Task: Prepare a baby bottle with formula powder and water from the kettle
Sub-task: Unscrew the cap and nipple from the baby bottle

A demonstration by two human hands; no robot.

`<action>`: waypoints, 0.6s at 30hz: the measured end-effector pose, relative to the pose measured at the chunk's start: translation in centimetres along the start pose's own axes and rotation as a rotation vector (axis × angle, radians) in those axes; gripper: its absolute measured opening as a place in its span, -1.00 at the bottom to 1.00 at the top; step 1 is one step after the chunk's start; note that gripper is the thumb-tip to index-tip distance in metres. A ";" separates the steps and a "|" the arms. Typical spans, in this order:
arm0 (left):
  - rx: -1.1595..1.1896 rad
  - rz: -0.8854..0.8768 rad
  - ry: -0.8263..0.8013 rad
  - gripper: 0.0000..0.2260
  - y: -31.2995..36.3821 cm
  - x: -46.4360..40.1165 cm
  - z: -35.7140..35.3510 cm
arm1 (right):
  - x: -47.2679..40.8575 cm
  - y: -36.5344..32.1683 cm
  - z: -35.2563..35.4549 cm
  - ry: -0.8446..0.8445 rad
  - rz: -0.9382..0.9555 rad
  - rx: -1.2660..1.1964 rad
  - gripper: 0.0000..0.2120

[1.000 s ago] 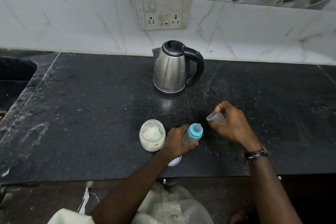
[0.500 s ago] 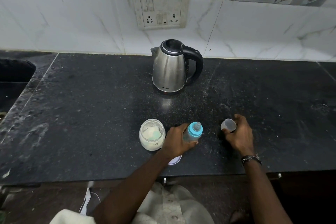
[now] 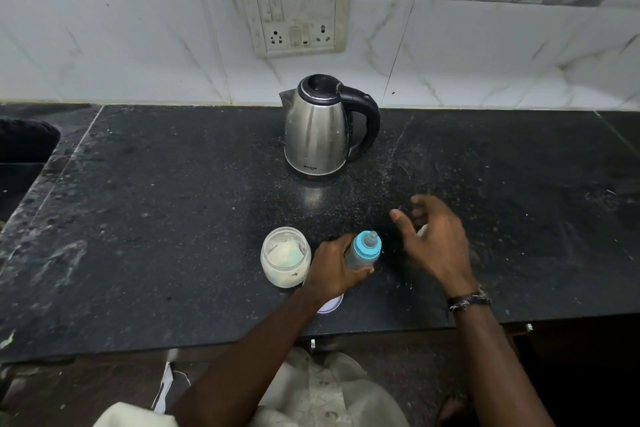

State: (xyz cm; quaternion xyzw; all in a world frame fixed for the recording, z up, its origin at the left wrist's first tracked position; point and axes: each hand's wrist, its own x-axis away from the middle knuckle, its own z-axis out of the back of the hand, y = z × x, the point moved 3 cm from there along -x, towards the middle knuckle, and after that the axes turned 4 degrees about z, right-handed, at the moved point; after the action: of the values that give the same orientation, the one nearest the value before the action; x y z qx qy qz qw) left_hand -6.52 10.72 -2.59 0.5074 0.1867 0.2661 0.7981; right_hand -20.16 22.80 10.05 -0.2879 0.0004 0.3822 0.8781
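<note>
The baby bottle [image 3: 364,250] with a blue collar and clear teat stands on the black counter [image 3: 173,218]. My left hand [image 3: 334,269] grips its body. Just left of it is an open glass jar of white formula powder [image 3: 285,256]. My right hand [image 3: 433,239] hovers to the bottle's right, fingers spread and relaxed, holding nothing. A sliver of the clear bottle cap [image 3: 423,229] shows behind that hand, on the counter. The steel kettle [image 3: 320,130] with a black handle stands at the back, lid down.
A white lid [image 3: 330,305] lies under my left wrist near the counter's front edge. A wall socket plate [image 3: 298,15] is above the kettle. A sink [image 3: 24,156] opens at the far left.
My right hand set the clear cap down on the counter, let go and moved left toward the bottle. My left hand kept its grip on the bottle.
</note>
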 end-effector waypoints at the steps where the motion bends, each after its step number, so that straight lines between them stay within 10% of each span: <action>1: 0.003 0.008 0.001 -0.48 0.0 0.0 0.0 | 0.2 -1.4 -0.2 -0.075 0.008 0.027 -0.54; 6: -0.008 0.049 0.041 -0.59 0.2 0.2 0.1 | 1.0 -4.7 -3.4 -0.318 0.102 0.375 -0.25; 18: -0.009 -0.014 0.069 -0.63 0.5 0.3 0.1 | 0.2 -5.7 -3.4 -0.442 0.274 0.475 -0.52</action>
State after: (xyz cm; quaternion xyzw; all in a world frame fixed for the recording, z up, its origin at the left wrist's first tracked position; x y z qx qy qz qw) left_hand -6.33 11.00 -2.10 0.4930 0.2166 0.2788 0.7952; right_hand -15.43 18.07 10.02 0.0167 -0.0621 0.5388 0.8400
